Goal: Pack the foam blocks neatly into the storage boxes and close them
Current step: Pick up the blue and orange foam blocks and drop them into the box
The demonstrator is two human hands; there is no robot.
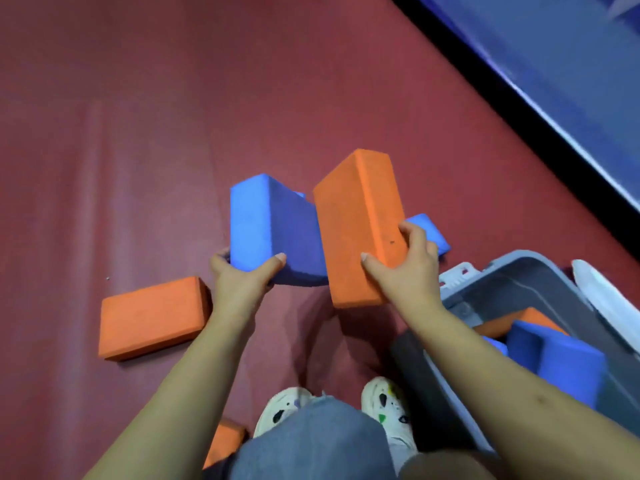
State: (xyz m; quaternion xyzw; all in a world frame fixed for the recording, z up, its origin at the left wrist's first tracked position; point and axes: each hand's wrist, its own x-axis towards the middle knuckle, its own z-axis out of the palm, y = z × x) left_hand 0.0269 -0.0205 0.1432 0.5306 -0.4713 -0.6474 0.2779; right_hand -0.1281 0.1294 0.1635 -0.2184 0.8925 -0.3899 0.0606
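Observation:
My left hand (242,275) grips a blue foam block (270,223) by its near end, lifted off the red floor. My right hand (405,265) grips an orange foam block (356,216) held upright beside it. A grey storage box (540,271) stands open at the lower right, with a blue block (561,365) and an orange block (502,325) inside. Another orange block (152,317) lies flat on the floor at the left. A second blue block (429,230) lies behind my right hand, and part of an orange block (225,441) shows by my left foot.
The red floor (138,133) stretches wide to the left and far side. A dark-edged blue mat (554,64) runs diagonally across the upper right. The box's white lid (606,299) stands at its far right rim. My feet in white shoes (388,407) are beside the box.

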